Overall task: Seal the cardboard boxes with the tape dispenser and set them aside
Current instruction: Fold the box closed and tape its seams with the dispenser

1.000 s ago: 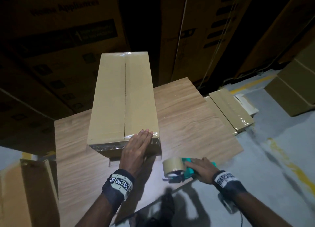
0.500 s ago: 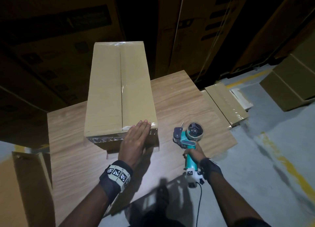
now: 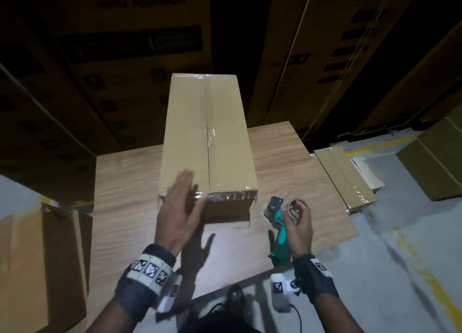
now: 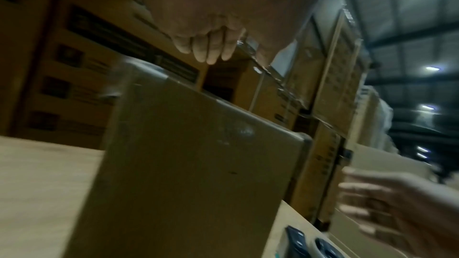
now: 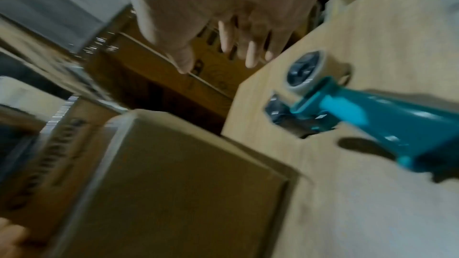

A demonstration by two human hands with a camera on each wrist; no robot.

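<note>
Hovering left hand [image 3: 178, 209], fingers straight, over cardboard box [image 3: 207, 142] near corner; right hand [image 3: 298, 229] spread (loose) above tape dispenser [image 5: 347, 113]

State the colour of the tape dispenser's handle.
Teal; the tape dispenser handle shows best in the right wrist view.

Bare table [image 3: 130, 207] lies open left of the cardboard box [image 3: 207, 142], while the tape dispenser [image 3: 280, 222] crowds the right side and stacked cartons [image 3: 125, 58] wall the back.
</note>
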